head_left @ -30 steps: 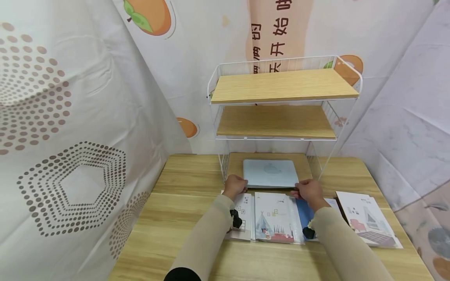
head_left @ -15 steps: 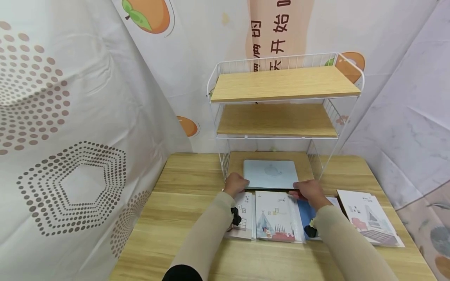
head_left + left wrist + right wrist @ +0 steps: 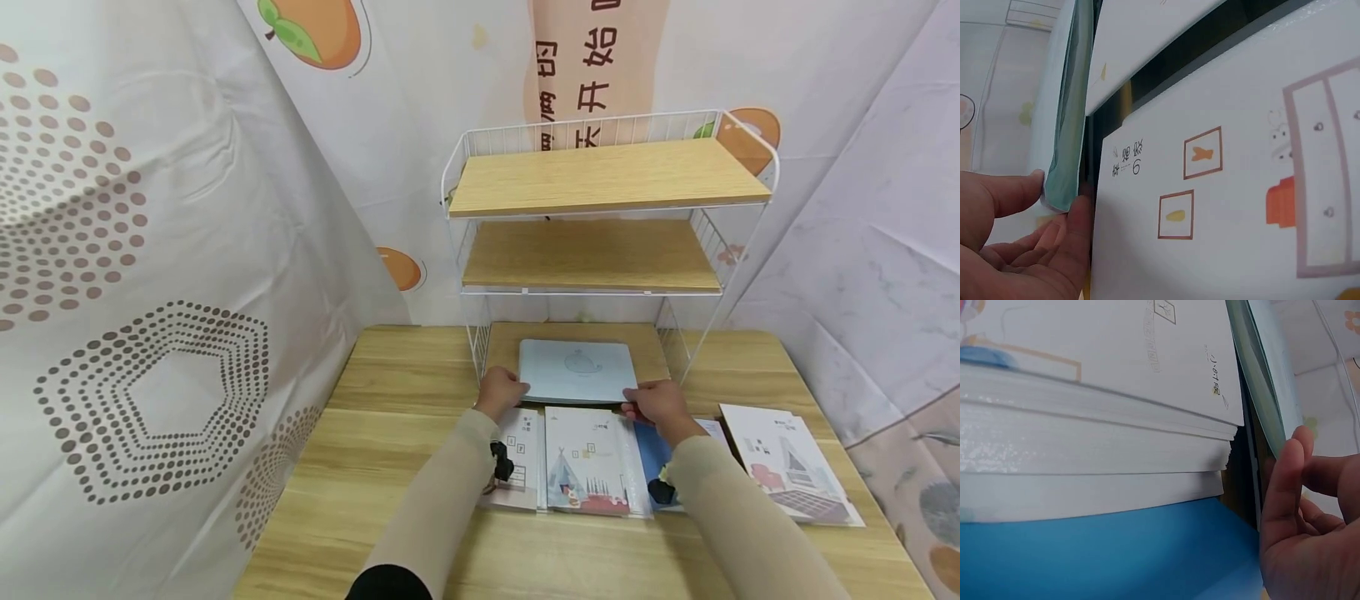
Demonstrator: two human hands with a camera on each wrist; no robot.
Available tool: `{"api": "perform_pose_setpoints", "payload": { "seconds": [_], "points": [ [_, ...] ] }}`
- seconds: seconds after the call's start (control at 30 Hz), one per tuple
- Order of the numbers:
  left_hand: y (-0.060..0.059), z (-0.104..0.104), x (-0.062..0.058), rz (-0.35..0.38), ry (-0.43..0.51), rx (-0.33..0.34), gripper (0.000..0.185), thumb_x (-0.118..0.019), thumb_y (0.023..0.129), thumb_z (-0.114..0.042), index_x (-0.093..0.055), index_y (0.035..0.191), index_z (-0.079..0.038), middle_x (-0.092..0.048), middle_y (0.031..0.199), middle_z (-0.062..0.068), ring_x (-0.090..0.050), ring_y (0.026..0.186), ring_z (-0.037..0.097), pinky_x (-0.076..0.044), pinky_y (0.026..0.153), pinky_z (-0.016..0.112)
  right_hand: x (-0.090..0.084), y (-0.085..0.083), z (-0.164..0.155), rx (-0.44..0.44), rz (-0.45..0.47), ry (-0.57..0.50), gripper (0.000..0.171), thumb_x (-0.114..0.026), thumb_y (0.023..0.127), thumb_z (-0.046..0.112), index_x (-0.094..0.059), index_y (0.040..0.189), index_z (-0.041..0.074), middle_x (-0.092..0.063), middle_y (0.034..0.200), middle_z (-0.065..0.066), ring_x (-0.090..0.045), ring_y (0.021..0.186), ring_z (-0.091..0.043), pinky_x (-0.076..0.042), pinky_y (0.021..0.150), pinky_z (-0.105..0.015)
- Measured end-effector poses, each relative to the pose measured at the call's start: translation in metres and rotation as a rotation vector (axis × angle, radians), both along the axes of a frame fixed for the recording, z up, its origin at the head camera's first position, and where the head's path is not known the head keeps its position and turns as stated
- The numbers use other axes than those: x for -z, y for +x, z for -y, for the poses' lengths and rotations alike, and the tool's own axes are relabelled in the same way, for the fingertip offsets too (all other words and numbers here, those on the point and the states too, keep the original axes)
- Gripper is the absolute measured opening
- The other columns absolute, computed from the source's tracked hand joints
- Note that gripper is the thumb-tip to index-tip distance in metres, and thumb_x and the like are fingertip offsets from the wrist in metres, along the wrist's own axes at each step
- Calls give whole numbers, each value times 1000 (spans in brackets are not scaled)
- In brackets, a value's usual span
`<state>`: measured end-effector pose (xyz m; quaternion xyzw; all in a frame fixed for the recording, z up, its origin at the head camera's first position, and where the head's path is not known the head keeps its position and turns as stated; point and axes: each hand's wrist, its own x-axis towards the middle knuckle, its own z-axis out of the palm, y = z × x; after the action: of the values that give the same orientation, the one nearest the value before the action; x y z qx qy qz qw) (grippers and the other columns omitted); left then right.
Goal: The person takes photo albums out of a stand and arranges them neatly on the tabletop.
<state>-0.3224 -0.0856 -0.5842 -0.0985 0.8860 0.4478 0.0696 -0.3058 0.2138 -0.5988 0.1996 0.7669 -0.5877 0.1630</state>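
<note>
A light blue notebook (image 3: 577, 371) with a small whale drawing on its cover lies at the bottom level of the rack, its near edge towards me. My left hand (image 3: 501, 393) pinches the near left corner; in the left wrist view the thumb (image 3: 1019, 192) is on the cover side and the fingers are beneath. At the near right corner, my right hand (image 3: 660, 404) grips the notebook between thumb and fingers, which the right wrist view shows close up beside its pale green page edge (image 3: 1260, 375).
A white wire rack (image 3: 592, 292) with wooden shelves stands at the back of the wooden table (image 3: 405, 400). Its upper boards (image 3: 607, 179) overhang the notebook. Illustrated booklets (image 3: 585, 458) lie in front, partly under my forearms, with another booklet stack (image 3: 787, 467) at right.
The notebook and both hands stay almost in place. My right fingers shift slightly at the corner, and the head view tilts a little.
</note>
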Motion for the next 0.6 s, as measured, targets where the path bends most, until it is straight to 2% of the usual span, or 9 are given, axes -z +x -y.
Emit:
{"api": "perform_pose_setpoints", "payload": {
  "seconds": [0.13, 0.27, 0.4, 0.6],
  "points": [
    [1, 0, -2, 11, 59, -18, 39, -78, 91, -14, -68, 124, 4, -72, 119, 21, -74, 79, 18, -63, 80, 34, 0, 2, 0, -11, -16, 11, 62, -62, 105, 19, -37, 153, -10, -71, 94, -8, -69, 71, -11, -62, 71, -26],
    [0, 1, -2, 24, 121, -29, 40, -79, 90, -12, -68, 126, 3, -72, 120, 20, -74, 81, 18, -63, 80, 33, -2, 4, 1, -3, -31, 38, 60, -62, 105, 21, -40, 152, -8, -69, 100, -10, -67, 76, -13, -61, 71, -24],
    [0, 5, -2, 32, 169, -15, 39, -79, 91, -12, -68, 125, 3, -71, 116, 17, -72, 82, 19, -62, 77, 31, -6, 7, 1, 10, -49, 39, 58, -64, 104, 21, -44, 149, -8, -69, 96, -7, -65, 78, -12, -60, 69, -23],
    [5, 13, -3, 46, 312, 5, 34, -77, 93, -10, -67, 123, 3, -71, 109, 14, -72, 84, 20, -63, 79, 32, -9, 15, 0, -10, -63, -2, 59, -63, 104, 20, -41, 151, -8, -68, 92, -3, -62, 79, -10, -56, 68, -25]
  ]
}}
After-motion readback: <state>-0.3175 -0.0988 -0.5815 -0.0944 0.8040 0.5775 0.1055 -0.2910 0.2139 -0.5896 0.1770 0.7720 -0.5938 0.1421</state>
